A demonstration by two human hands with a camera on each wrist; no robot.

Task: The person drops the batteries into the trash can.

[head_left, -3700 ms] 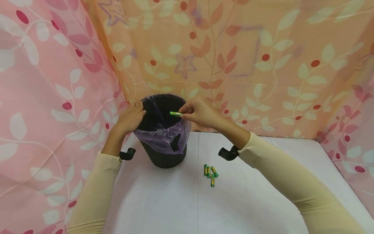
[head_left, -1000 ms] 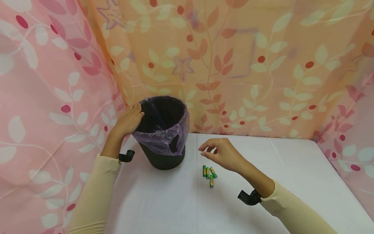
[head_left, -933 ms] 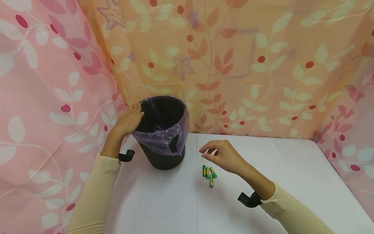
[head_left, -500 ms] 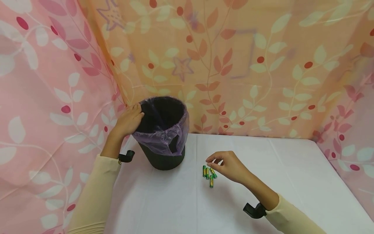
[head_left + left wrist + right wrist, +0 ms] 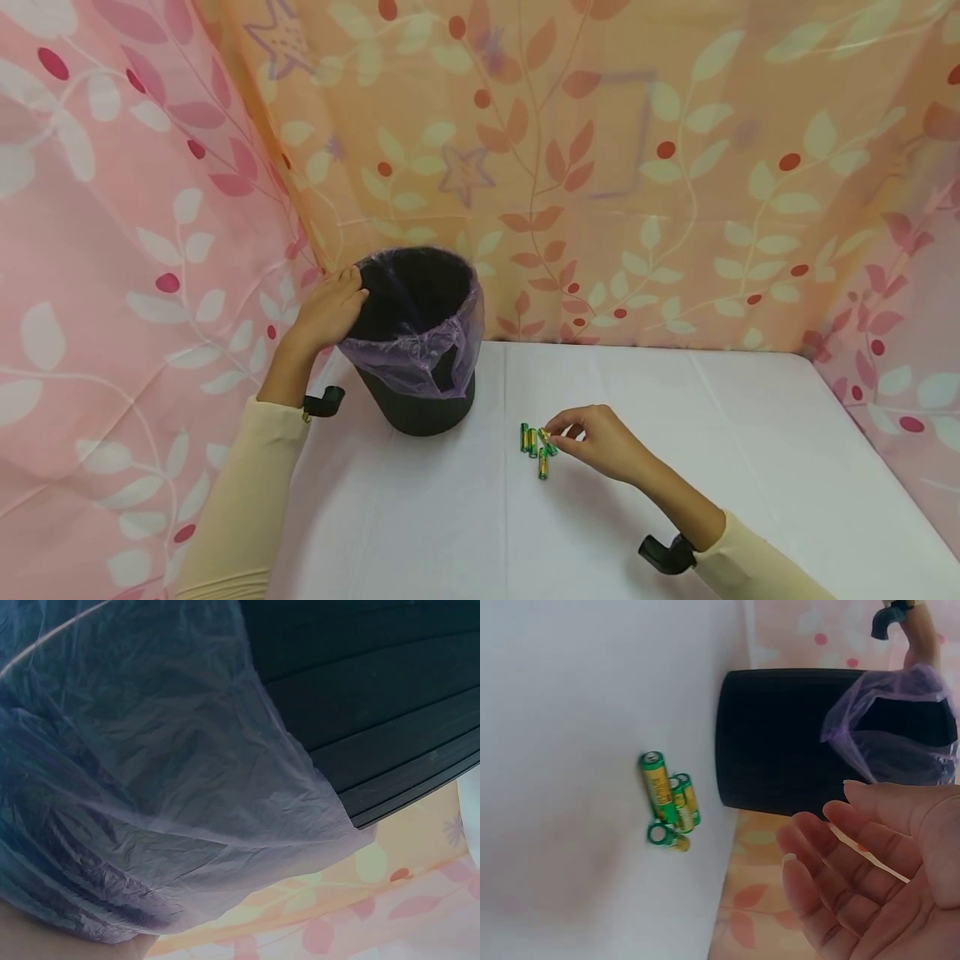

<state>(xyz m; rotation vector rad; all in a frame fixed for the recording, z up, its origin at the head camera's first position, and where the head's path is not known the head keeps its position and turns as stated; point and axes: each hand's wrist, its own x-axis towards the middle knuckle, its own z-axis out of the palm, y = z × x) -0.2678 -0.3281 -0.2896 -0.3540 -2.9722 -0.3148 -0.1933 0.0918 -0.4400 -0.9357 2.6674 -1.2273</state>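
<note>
A black trash bin (image 5: 420,412) stands on the table, its rim covered by a purple plastic liner (image 5: 412,367). My left hand (image 5: 328,310) grips the bin's left rim over the liner; in the left wrist view the liner (image 5: 187,780) hides most of that hand. Several green and yellow batteries (image 5: 543,463) lie close together to the right of the bin. My right hand (image 5: 600,442) is beside the slanted battery, fingertips just over it in the head view. From the right wrist, that hand (image 5: 885,877) shows thumb and fingers apart, holding nothing, above the batteries (image 5: 660,787).
A white cloth covers the table (image 5: 420,517). An orange leaf-patterned curtain (image 5: 600,250) hangs behind it, and a pink one (image 5: 112,333) stands close on the left. Both wrists carry black camera mounts.
Earlier, my right hand held a battery over the bin. Without it, the hand has come down and right to the remaining batteries. My left hand has stayed on the rim.
</note>
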